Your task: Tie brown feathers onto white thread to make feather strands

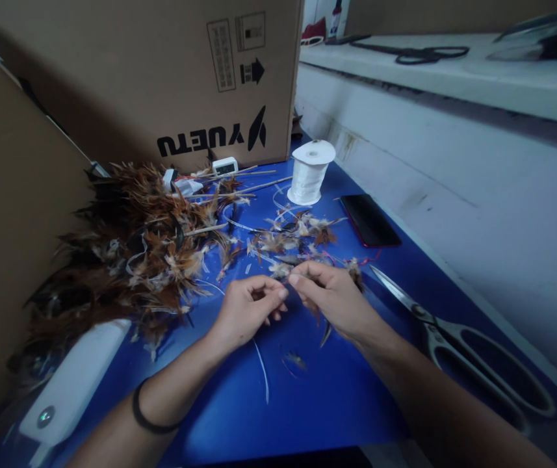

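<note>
My left hand (251, 309) is closed in a pinch, thumb against forefinger, its fingertips nearly meeting those of the other hand. Whatever it pinches is too small to make out. A thin white cord (262, 367) passes behind or under this hand and trails onto the blue table. My right hand (334, 296) also pinches, with brown and dark feathers (325, 333) showing below its fingers; its grip is partly hidden. Just beyond both hands lie loose brown and whitish feathers (278, 242). A small feather with red thread (295, 359) rests on the table nearer to me.
A large feather heap (161, 260) covers the left side, with a white device (76, 383) before it. Beyond stand a white spool (307, 179) and a cardboard box (136, 78). A phone (370, 221) and large scissors (437, 325) lie at right, beside the wall ledge (512, 81).
</note>
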A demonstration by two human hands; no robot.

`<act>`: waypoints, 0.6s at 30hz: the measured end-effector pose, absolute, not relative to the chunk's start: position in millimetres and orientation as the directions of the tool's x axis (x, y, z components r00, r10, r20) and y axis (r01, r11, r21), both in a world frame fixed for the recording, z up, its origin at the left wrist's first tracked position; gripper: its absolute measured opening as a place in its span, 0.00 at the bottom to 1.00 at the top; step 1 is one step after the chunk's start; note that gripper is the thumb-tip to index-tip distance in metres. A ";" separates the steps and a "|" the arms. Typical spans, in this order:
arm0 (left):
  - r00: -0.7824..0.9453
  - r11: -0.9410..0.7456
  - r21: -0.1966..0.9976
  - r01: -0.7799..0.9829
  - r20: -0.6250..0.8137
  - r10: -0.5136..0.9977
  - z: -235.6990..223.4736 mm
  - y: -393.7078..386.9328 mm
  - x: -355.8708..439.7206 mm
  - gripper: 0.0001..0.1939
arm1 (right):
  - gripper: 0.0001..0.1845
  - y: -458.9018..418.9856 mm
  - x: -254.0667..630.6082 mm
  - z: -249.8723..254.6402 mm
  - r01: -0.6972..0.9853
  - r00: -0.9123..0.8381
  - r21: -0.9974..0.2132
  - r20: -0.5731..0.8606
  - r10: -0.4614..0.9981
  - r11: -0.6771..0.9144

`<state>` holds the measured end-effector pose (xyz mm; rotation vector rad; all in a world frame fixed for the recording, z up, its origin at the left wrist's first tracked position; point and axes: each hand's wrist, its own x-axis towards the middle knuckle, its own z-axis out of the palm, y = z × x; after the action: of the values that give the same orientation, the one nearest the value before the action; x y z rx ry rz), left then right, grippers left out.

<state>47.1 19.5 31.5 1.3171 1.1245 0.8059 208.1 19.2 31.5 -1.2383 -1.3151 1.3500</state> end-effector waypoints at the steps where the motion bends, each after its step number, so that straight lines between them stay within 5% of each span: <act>1: 0.300 0.121 0.983 0.140 -0.158 0.941 31.5 19.9 47.1 0.11 | 0.11 19.3 208.5 31.1 0.048 -0.141 -0.996 -0.087 0.986 -0.081; 18: 0.270 0.131 0.986 0.101 -0.154 0.950 25.9 29.2 42.2 0.13 | 0.14 18.9 212.1 31.2 -0.069 -0.282 -0.978 -0.170 0.944 -0.197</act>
<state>42.2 29.2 25.9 1.2810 1.1224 0.8576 212.1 18.9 31.2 -1.1264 -1.2420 1.5996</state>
